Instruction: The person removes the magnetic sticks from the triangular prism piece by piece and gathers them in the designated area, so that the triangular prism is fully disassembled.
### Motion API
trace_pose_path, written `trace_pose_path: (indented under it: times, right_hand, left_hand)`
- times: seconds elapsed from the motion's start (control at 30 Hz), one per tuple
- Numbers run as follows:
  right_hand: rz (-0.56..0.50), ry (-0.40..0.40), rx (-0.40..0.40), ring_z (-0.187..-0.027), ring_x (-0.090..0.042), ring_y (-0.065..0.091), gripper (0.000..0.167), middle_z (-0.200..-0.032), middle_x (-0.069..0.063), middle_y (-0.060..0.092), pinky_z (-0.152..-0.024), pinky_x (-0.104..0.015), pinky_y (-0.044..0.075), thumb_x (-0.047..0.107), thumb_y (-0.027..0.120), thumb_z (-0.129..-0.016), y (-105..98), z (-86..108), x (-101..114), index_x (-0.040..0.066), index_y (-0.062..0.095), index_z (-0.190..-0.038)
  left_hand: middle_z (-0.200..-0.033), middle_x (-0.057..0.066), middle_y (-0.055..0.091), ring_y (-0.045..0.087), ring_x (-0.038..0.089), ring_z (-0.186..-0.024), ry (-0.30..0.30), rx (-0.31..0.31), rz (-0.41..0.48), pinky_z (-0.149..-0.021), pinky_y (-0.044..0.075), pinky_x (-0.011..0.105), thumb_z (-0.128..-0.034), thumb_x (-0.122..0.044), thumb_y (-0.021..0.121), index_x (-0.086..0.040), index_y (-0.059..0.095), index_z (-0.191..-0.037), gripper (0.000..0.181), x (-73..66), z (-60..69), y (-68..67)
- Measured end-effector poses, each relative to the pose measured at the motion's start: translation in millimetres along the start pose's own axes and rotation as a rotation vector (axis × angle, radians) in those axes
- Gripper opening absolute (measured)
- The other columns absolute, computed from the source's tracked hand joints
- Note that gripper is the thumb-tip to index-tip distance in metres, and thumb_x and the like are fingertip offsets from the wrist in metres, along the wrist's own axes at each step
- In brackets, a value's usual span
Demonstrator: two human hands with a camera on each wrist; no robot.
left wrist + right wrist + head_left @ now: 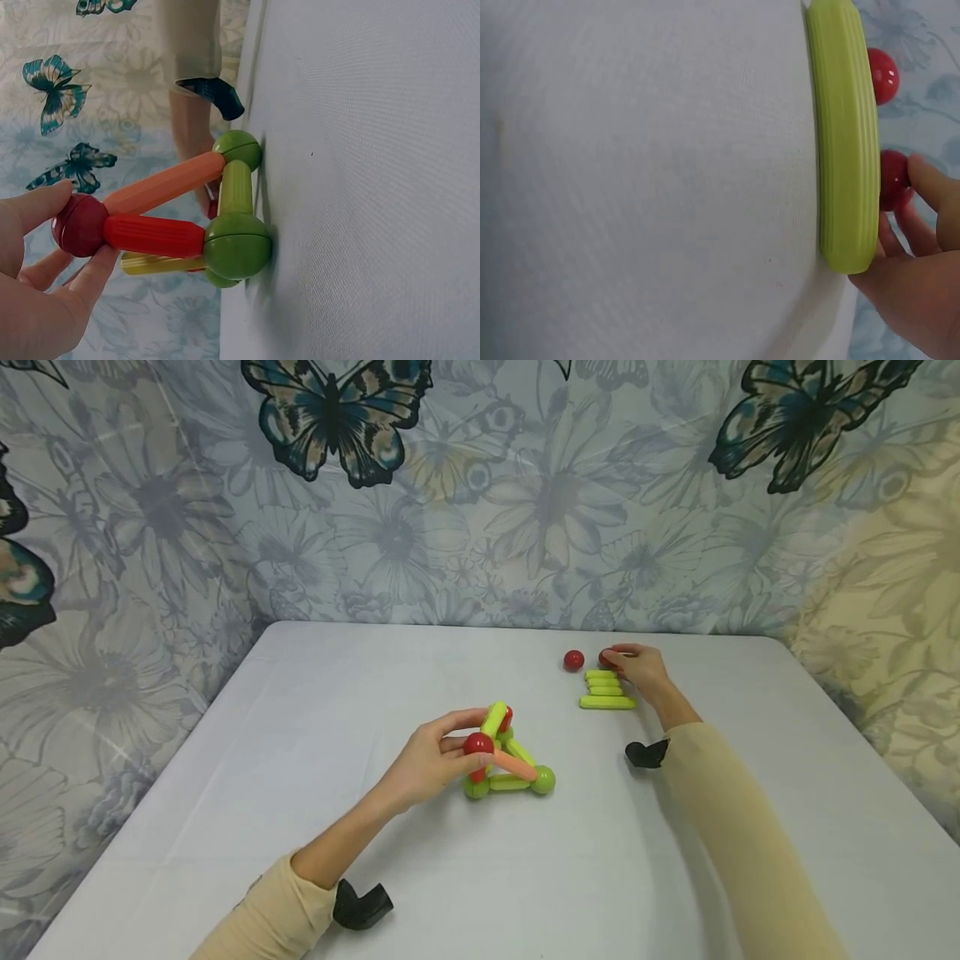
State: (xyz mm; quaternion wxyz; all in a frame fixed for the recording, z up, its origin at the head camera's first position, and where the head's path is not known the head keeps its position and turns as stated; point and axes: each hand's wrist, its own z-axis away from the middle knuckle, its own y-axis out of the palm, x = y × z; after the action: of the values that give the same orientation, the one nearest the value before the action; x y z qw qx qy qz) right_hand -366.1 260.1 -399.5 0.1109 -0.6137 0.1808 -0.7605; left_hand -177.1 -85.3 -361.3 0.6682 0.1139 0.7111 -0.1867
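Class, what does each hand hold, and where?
The left hand holds the stick frame by its red corner ball; the right hand pinches a loose red ball by its sides.

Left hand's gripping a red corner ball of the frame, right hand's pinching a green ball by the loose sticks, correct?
Not quite: the right hand pinches a red ball, not a green one, as the right wrist view shows. The rest holds: it is by the loose sticks, and the left hand grips a red corner ball of the frame.
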Motion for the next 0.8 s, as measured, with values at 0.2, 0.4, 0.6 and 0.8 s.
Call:
trace_pose_path:
  times: [0.2,0.4,0.6,0.8]
  right_hand:
    - [0.120,0.006,0.036,-0.117,-0.031,0.043,0.054,-0.137,-0.019,0.044,-0.100,-0.040,0.037,0.036,0.057,-0.096,3,-4.8,1,0.002,0.048,-0.137]
    - [0.154,-0.006,0.058,-0.124,-0.033,0.038,0.055,-0.140,-0.021,0.042,-0.104,-0.044,0.032,0.036,0.057,-0.096,6,-7.2,3,0.001,0.048,-0.137]
    - [0.167,-0.019,0.056,-0.123,-0.033,0.039,0.055,-0.139,-0.022,0.042,-0.102,-0.043,0.034,0.036,0.057,-0.096,10,-6.8,5,0.001,0.047,-0.137]
    - [0.181,-0.021,0.059,-0.115,-0.030,0.042,0.054,-0.136,-0.020,0.045,-0.094,-0.038,0.037,0.038,0.054,-0.097,12,-7.1,6,0.002,0.048,-0.137]
  left_hand:
    - [-0.138,0.010,0.045,0.060,0.022,-0.110,0.009,-0.008,0.006,-0.085,0.052,0.030,-0.0849,-0.006,0.072,-0.010,0.045,-0.141,0.062,-0.3,0.3,-0.9]
    - [-0.138,0.009,0.045,0.059,0.022,-0.110,-0.009,-0.020,0.000,-0.085,0.052,0.030,-0.0846,-0.007,0.073,-0.010,0.046,-0.141,0.063,-1.1,1.3,-0.5]
    - [-0.137,0.010,0.046,0.059,0.023,-0.111,-0.019,-0.034,-0.015,-0.085,0.052,0.031,-0.0846,-0.007,0.073,-0.011,0.046,-0.141,0.063,-2.0,0.9,0.9]
    - [-0.136,0.011,0.047,0.059,0.025,-0.111,-0.021,-0.054,-0.019,-0.085,0.052,0.030,-0.0837,-0.006,0.074,-0.012,0.046,-0.141,0.064,-2.9,0.3,1.8]
